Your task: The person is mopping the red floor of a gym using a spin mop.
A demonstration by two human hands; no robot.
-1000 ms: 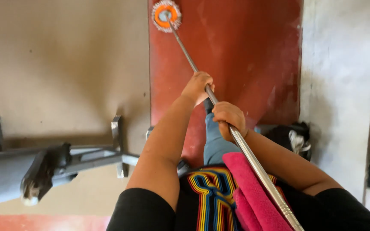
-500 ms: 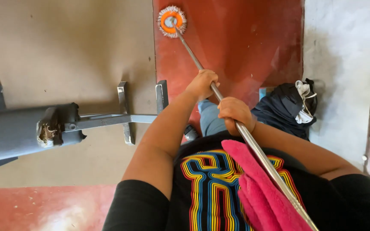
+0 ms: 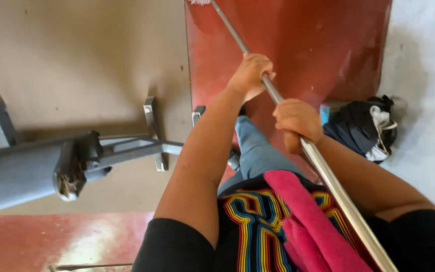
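Note:
Both my hands grip a long silver metal mop pole that runs from the lower right up to the top edge. My left hand holds it higher up. My right hand is wrapped around it lower, closer to my body. Only a scrap of the pale mop head shows at the top edge, over the red floor. A pink cloth hangs over my front, across a black shirt with a multicoloured pattern.
A grey metal bench with a worn end and steel feet stands at the left on beige floor. A dark bundle of cloth with a white piece lies at the right, beside a pale concrete strip.
The view has tilted down and closer. The orange mop head has slid up almost out of the picture. The grey bench and the dark bundle appear shifted down and toward me.

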